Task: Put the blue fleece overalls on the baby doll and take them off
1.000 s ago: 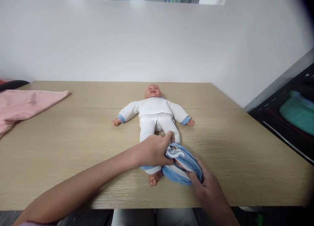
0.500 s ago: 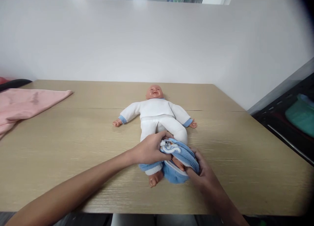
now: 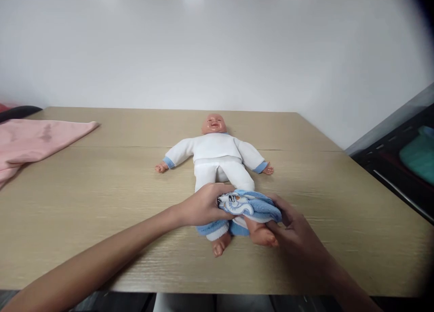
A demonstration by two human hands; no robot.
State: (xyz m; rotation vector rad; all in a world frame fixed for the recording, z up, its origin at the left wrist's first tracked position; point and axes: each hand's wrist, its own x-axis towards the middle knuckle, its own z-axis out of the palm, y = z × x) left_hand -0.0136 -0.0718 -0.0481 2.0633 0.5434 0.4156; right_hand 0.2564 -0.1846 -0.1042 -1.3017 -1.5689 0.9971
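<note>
A baby doll [image 3: 218, 147] in a white top and white leggings lies on its back, head toward the wall and feet toward me. Blue terry pants [image 3: 261, 207] with white trim and an embroidered patch are around its lower legs. My left hand [image 3: 206, 205] pinches the pants by the patch, between the doll's legs. On the other side, my right hand [image 3: 291, 226] grips the bunched cloth beside the doll's foot [image 3: 262, 235], which sticks out below it. The doll's other foot [image 3: 221, 244] pokes out of the other cuff.
The doll lies on a light wooden table [image 3: 135, 253] against a white wall [image 3: 203, 49]. At the left, a pink cloth [image 3: 44, 138] is spread near a black curved object [image 3: 20, 112]. Beyond the right edge stands a black rack [image 3: 386, 167] holding something green.
The cloth on the doll's right-hand leg has been drawn up, so that foot now shows fully. My right hand has shifted slightly right. The view has tilted a little downward.
</note>
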